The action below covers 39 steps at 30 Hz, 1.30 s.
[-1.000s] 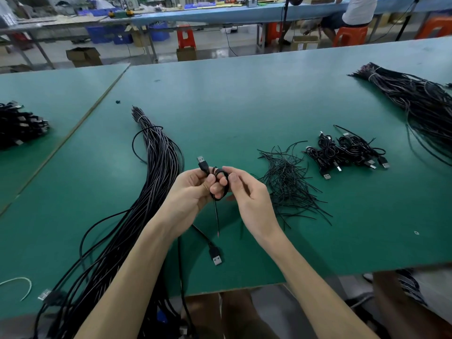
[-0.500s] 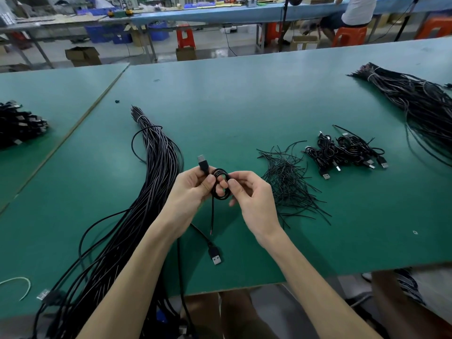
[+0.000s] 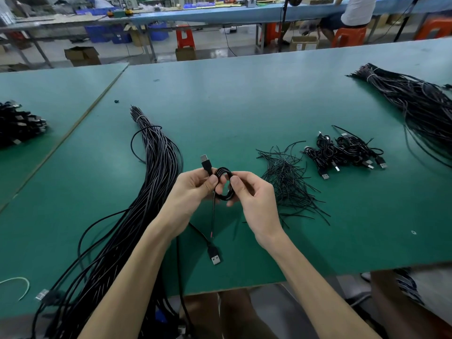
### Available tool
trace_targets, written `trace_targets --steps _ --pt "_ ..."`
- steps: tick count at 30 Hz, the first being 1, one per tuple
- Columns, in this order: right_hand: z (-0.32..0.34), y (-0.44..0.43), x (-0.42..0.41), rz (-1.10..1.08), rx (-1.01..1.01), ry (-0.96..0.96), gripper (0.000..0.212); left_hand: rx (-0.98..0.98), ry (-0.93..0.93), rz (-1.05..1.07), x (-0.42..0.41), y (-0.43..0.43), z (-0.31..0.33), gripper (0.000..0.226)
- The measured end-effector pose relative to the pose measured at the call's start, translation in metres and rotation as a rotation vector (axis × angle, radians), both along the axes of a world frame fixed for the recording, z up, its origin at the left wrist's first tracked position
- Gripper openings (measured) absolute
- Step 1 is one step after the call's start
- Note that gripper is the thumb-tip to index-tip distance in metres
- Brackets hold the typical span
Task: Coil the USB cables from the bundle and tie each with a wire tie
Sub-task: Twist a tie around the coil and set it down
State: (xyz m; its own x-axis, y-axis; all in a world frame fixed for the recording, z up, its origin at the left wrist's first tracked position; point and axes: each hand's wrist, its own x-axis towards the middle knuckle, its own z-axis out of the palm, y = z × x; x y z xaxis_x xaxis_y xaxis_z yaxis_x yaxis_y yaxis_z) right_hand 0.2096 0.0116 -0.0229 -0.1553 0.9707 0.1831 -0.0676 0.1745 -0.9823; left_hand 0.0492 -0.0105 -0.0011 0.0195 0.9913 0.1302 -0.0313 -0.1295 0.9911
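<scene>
A small black coil of USB cable (image 3: 223,172) is held above the green table (image 3: 244,99) between both hands. My left hand (image 3: 193,192) pinches the coil's left side, and the USB plug (image 3: 206,161) sticks up past its thumb. My right hand (image 3: 254,199) pinches the coil's right side between thumb and fingers. A thin tail of the cable (image 3: 213,216) hangs down from the coil. The long bundle of black cables (image 3: 156,172) lies to the left. A heap of black wire ties (image 3: 286,182) lies just right of my hands.
Finished tied coils (image 3: 342,152) lie beyond the ties. A second cable bundle (image 3: 420,104) stretches along the far right. A loose USB plug (image 3: 215,256) rests near the front edge. More black cables (image 3: 17,123) sit on the left table. A person sits at a far bench.
The coil has turned to face the camera more fully, and both hands have shifted their pinch on it. The hanging tail has grown shorter.
</scene>
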Motion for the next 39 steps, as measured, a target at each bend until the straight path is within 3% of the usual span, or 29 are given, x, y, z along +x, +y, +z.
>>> trace_targets --steps 14,25,29,32,39 --pt "0.008 0.0 0.0 0.16 -0.162 0.191 0.037 -0.003 0.069 -0.179 0.002 0.001 -0.001 0.026" --pt "0.01 -0.002 0.001 0.16 -0.14 0.144 0.046 0.045 0.039 -0.138 0.008 0.0 -0.002 0.025" --pt "0.009 -0.002 0.0 0.1 -0.12 0.083 0.036 0.037 0.05 -0.072 0.007 0.0 -0.002 0.03" --pt "0.009 -0.003 0.0 0.108 -0.095 0.067 0.037 -0.022 -0.025 -0.055 0.008 0.001 -0.002 0.024" --pt "0.011 -0.006 -0.001 0.151 -0.052 0.019 0.038 -0.06 0.023 -0.043 0.011 0.001 -0.003 0.027"
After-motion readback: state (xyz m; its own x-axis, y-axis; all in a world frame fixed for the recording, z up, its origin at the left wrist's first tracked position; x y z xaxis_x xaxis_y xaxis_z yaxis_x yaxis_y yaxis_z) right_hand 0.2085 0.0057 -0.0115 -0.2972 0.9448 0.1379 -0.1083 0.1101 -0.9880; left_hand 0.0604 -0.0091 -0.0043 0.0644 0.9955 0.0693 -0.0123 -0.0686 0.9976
